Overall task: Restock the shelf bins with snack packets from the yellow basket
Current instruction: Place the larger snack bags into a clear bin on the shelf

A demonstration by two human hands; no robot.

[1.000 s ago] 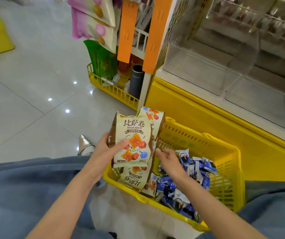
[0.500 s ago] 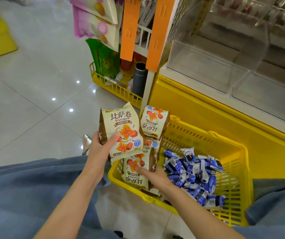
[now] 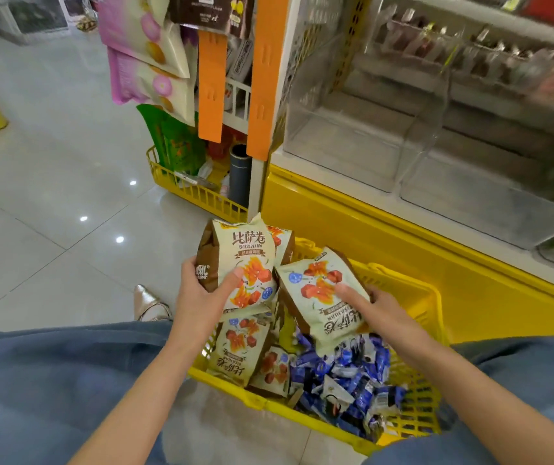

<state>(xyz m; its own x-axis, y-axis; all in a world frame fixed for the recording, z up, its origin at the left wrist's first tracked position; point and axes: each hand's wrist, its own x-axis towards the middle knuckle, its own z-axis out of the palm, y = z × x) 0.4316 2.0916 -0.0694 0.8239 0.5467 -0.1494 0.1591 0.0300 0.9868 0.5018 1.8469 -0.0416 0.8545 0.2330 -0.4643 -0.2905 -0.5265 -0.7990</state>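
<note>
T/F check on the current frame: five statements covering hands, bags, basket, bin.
1. The left hand grips an upright cream bag. True.
2. The right hand is empty. False: it grips a second cream bag, whose print is upside down to the camera.
3. The yellow basket holds nothing but cream bags. False: a heap of blue packets lies in it too.
4. The clear shelf bin nearest the basket is packed full. False: it looks empty.
5. Further cream bags lie in the basket below the left hand. True.
</note>
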